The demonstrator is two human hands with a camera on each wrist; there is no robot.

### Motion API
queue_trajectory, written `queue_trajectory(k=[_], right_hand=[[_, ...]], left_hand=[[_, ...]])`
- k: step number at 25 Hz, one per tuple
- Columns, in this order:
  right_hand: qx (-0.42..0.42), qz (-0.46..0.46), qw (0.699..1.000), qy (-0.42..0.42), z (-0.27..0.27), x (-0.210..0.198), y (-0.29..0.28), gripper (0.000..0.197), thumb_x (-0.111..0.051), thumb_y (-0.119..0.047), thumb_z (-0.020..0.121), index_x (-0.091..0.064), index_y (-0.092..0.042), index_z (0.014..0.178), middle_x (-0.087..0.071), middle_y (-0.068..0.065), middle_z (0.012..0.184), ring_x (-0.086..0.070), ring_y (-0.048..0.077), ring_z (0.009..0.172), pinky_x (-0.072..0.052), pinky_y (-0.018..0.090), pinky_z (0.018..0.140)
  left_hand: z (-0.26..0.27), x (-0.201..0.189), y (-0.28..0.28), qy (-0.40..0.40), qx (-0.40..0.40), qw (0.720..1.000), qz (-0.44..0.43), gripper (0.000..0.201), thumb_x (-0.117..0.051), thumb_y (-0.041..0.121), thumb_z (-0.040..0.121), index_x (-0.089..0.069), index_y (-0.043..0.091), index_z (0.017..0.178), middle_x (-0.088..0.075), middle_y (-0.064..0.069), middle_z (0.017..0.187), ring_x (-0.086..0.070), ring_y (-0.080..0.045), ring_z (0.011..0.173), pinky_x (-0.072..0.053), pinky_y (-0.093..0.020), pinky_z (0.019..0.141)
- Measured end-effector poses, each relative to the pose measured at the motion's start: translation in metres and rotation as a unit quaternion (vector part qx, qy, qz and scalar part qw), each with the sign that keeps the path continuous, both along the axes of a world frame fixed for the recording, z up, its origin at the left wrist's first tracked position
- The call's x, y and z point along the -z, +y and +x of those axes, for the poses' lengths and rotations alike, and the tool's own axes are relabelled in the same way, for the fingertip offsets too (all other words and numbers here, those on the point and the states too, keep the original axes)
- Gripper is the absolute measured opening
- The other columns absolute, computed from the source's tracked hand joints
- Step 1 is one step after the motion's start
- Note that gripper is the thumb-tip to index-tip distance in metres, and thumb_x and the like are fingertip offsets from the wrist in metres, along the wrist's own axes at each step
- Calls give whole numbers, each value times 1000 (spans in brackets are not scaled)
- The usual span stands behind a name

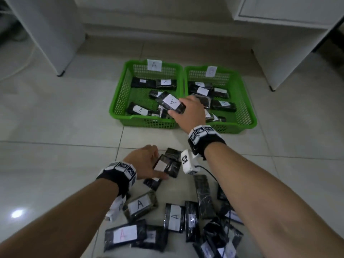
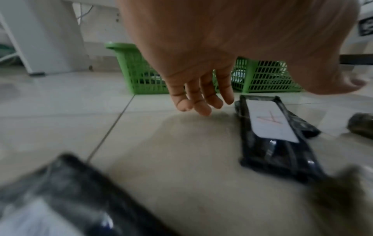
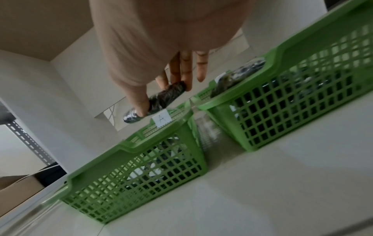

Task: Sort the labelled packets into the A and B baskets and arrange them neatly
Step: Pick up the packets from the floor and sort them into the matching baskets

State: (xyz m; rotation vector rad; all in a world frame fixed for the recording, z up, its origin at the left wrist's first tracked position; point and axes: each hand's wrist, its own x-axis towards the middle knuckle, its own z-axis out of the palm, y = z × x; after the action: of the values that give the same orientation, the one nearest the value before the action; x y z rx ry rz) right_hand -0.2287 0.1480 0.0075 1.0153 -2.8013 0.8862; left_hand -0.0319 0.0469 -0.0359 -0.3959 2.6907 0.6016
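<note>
A dozen-odd black plastic-wrapped packets [image 1: 175, 216] lie unsorted before the green mesh A basket [image 1: 119, 101]. Right hand [image 1: 189, 110] pinches an A-labelled packet [image 1: 171, 103] over it — left hand [image 1: 145, 161], fingers loosely spread, reaches another.

Looks like an office/storeroom: pale tiled floor [image 1: 55, 118], white desk [image 1: 290, 25] legs w/ cables behind the green baskets [image 1: 119, 101], cardboard box [image 3: 18, 190] and slotted metal shelving upright [image 3: 30, 143] left of them.
</note>
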Motion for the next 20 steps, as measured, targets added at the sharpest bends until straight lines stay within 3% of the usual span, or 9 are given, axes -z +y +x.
queue_trajectory(k=[2, 5, 8, 12, 16, 18, 20], right_hand=[[-7, 23, 1000, -15, -2, 7, -14, 56, -73, -53, 80, -71, -13, 119, -64, 8, 117, -61, 29, 105, -51, 41, 95], [2, 33, 999, -16, -5, 17, -23, 56, -78, -54, 76, -73, -16, 117, -65, 4, 114, -60, 28, 106, -50, 40, 93], [0, 43, 999, -1, -8, 19, -26, 54, -77, -59, 75, -74, -21, 113, -71, 0, 112, -53, 26, 115, -42, 39, 97], [-35, 89, 995, -13, -9, 18, -25, 54, -65, -71, 80, -76, -29, 112, -71, -4, 117, -44, 28, 124, -31, 46, 104], [-61, 94, 993, 23, -8, 26, -14, 38, -60, -51, 94, -73, -26, 119, -62, -2, 131, -42, 26, 124, -35, 45, 102], [-46, 35, 996, 66, -1, 29, -3, 32, -64, -32, 91, -70, -16, 118, -60, 3, 121, -48, 25, 114, -42, 46, 97], [-61, -27, 995, 80, 9, 28, 12, 21, -66, -18, 84, -67, -12, 105, -58, 2, 104, -55, 19, 93, -51, 36, 81]], left_hand=[[9, 10, 11, -30, 1, 999, -9, 91, -70, 84, 47, -45, 26, 113, -56, 4, 107, -59, -21, 92, -51, -38, 80], [15, 11, 11, -3, -12, 1000, -4, 72, -79, 53, 64, -50, 21, 121, -61, -2, 114, -61, -26, 101, -51, -34, 80], [22, 3, 0, 147, -86, 984, 61, 49, -71, 35, 71, -58, 24, 116, -67, 1, 106, -66, -23, 94, -49, -27, 73], [22, -12, -25, 318, -184, 930, 32, 59, -71, 27, 73, -53, 22, 130, -64, 1, 105, -61, -19, 85, -43, -24, 74], [-10, -30, -60, 354, -218, 909, -28, 69, -70, 29, 77, -48, 15, 141, -54, -4, 115, -56, -24, 98, -47, -33, 82], [-28, -35, -74, 309, -231, 921, -58, 71, -66, 32, 82, -41, 12, 145, -56, -10, 121, -55, -30, 109, -43, -39, 94], [-42, -36, -82, 282, -244, 924, -80, 65, -61, 36, 83, -41, 13, 141, -62, -8, 113, -57, -31, 108, -36, -43, 98]])
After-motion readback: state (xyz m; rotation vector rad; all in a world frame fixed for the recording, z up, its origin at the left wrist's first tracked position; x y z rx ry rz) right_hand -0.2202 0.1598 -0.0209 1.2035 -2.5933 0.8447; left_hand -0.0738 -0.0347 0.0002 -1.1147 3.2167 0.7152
